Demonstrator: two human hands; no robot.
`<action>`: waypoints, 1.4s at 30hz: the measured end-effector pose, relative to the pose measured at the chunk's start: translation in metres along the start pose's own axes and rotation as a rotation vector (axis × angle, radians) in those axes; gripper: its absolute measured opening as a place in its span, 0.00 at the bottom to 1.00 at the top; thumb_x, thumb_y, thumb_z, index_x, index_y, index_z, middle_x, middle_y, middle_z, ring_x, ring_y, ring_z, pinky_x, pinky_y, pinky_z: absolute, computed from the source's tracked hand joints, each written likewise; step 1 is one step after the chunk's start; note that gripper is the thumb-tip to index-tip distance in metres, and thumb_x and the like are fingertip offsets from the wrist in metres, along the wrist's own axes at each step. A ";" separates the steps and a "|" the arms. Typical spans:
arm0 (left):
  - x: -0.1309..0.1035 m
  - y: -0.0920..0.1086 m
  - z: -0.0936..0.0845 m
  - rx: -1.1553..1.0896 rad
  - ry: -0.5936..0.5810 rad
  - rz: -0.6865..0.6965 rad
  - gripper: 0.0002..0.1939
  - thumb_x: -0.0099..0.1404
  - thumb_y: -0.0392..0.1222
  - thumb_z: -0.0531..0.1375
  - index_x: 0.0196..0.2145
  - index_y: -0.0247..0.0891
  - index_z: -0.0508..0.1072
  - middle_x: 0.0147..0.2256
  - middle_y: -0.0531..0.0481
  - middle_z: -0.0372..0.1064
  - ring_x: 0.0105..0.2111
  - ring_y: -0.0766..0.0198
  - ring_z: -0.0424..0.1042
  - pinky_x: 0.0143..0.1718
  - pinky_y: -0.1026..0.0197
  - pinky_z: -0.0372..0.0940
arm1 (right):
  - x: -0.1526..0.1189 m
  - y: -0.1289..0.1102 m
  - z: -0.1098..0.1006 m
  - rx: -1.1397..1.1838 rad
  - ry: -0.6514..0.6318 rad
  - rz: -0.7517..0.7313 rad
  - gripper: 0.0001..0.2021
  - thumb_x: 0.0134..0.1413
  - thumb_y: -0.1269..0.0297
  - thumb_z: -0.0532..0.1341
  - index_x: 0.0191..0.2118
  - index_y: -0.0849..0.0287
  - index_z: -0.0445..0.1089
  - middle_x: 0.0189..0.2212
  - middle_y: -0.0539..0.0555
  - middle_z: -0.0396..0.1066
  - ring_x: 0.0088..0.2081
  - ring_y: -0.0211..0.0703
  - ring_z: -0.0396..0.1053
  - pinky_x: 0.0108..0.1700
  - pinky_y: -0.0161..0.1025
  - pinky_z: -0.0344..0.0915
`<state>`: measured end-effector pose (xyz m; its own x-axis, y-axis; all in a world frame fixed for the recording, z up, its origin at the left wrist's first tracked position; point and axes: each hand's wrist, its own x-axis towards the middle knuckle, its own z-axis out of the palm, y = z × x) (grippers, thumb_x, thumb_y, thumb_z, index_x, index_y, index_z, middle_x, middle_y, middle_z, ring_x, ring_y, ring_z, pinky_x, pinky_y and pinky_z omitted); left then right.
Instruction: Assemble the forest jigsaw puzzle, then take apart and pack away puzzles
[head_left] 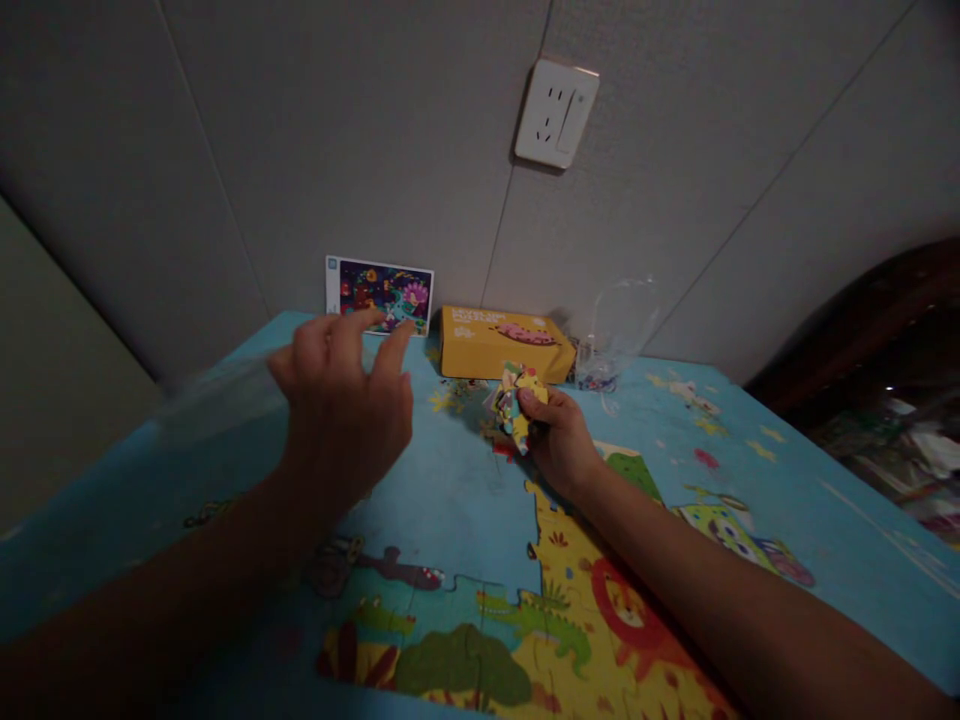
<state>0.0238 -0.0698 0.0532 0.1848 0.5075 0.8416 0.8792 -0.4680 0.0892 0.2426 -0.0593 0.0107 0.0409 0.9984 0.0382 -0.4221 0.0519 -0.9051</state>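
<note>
My right hand [562, 440] is closed around a small bunch of colourful puzzle pieces [514, 405], with the thumb on top. It is above the table, just behind a partly joined puzzle [559, 610] that shows a lion, crocodiles and a bush. My left hand [345, 400] is raised over the left side of the table, its fingers bent and apart, with nothing visible in them. To the left of that hand is a pale, see-through blur [217, 405]; whether the hand touches it I cannot tell. Loose pieces [495, 440] lie partly hidden behind the right hand.
A yellow puzzle box [502, 345] lies by the wall. Left of it leans a picture card [382, 295]; right of it stands a clear plastic bag [607, 350] with pieces inside. A blue, cartoon-printed cover [442, 500] lies over the table. Above is a wall socket [556, 113].
</note>
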 end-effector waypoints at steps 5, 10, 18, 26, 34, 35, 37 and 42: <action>0.002 -0.022 -0.007 0.264 -0.228 -0.107 0.11 0.60 0.34 0.55 0.40 0.35 0.74 0.44 0.33 0.67 0.51 0.33 0.61 0.50 0.27 0.48 | -0.002 0.009 -0.002 -0.092 -0.100 -0.018 0.12 0.44 0.59 0.70 0.30 0.61 0.71 0.21 0.49 0.69 0.19 0.34 0.61 0.19 0.32 0.57; -0.007 -0.035 -0.012 0.415 -0.577 -0.208 0.23 0.60 0.56 0.58 0.39 0.30 0.71 0.39 0.28 0.66 0.44 0.28 0.66 0.40 0.25 0.57 | -0.003 0.007 -0.001 -0.140 -0.113 -0.032 0.12 0.45 0.58 0.70 0.30 0.61 0.71 0.21 0.49 0.69 0.18 0.33 0.60 0.18 0.31 0.54; -0.016 -0.076 0.000 0.114 -0.778 -0.282 0.14 0.52 0.46 0.64 0.22 0.39 0.62 0.18 0.53 0.54 0.24 0.57 0.65 0.28 0.58 0.58 | -0.004 0.008 0.000 -0.174 -0.160 -0.009 0.14 0.44 0.56 0.70 0.29 0.61 0.69 0.20 0.48 0.67 0.17 0.31 0.55 0.17 0.31 0.49; -0.001 -0.009 0.026 -0.814 -0.887 -0.637 0.17 0.53 0.43 0.60 0.41 0.38 0.65 0.18 0.60 0.65 0.16 0.64 0.66 0.20 0.63 0.59 | -0.018 0.001 0.010 -0.085 -0.447 0.104 0.19 0.40 0.53 0.72 0.33 0.61 0.71 0.25 0.50 0.70 0.23 0.35 0.63 0.26 0.33 0.60; 0.002 0.004 0.017 -1.165 -0.724 -0.729 0.20 0.62 0.46 0.59 0.49 0.33 0.66 0.16 0.59 0.64 0.12 0.71 0.61 0.16 0.67 0.54 | -0.020 0.001 0.006 -0.615 -0.520 0.011 0.12 0.50 0.56 0.66 0.34 0.60 0.72 0.23 0.47 0.67 0.22 0.34 0.59 0.25 0.32 0.56; 0.002 0.005 0.016 -1.213 -0.713 -0.726 0.22 0.61 0.46 0.60 0.50 0.34 0.66 0.18 0.59 0.65 0.13 0.71 0.63 0.17 0.67 0.56 | -0.020 0.000 0.007 -0.668 -0.518 -0.046 0.11 0.51 0.57 0.66 0.36 0.59 0.72 0.25 0.48 0.69 0.25 0.36 0.61 0.28 0.34 0.59; 0.000 0.009 0.014 -1.291 -0.717 -0.696 0.25 0.58 0.44 0.63 0.52 0.35 0.65 0.24 0.57 0.68 0.18 0.71 0.68 0.20 0.67 0.61 | -0.022 -0.001 0.011 -0.736 -0.545 -0.159 0.09 0.53 0.59 0.65 0.38 0.57 0.73 0.31 0.50 0.72 0.32 0.41 0.67 0.37 0.38 0.65; -0.009 0.023 0.010 -1.396 -0.813 -0.601 0.27 0.57 0.39 0.64 0.54 0.38 0.66 0.29 0.58 0.67 0.21 0.72 0.69 0.22 0.68 0.65 | -0.029 0.002 0.022 -0.653 -0.517 -0.298 0.03 0.52 0.63 0.65 0.31 0.56 0.73 0.29 0.49 0.71 0.33 0.42 0.67 0.44 0.43 0.66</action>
<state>0.0470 -0.0779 0.0425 0.5434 0.8342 0.0944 -0.0317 -0.0920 0.9953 0.2202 -0.0881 0.0169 -0.4143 0.8382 0.3548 0.1490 0.4470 -0.8821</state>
